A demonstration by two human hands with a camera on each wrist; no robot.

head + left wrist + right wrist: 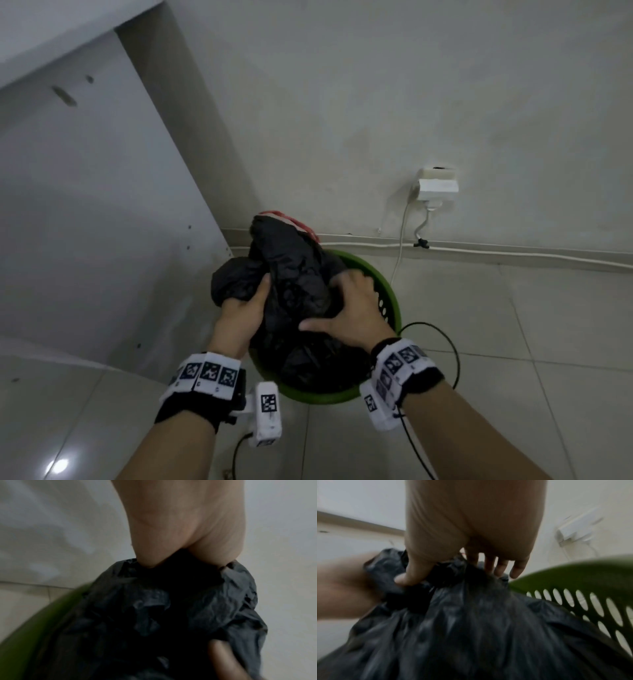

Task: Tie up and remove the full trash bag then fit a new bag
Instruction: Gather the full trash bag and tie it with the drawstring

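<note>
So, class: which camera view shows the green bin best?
The head view: the green bin shows nearly its whole rim around the black bag. The left wrist view catches only a blurred green edge; the right wrist view shows one perforated wall section.

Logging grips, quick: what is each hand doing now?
Left hand: fingers grip the black trash bag.
Right hand: fingers curled, gripping the same bag.

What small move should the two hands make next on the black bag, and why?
Probably cross the two gathered ends and pull them into a knot. The left hand grips one bunched end of the bag, the right hand grips the other side, and no knot shows yet. The bag sits in the green bin, so lifting it out comes later.
</note>
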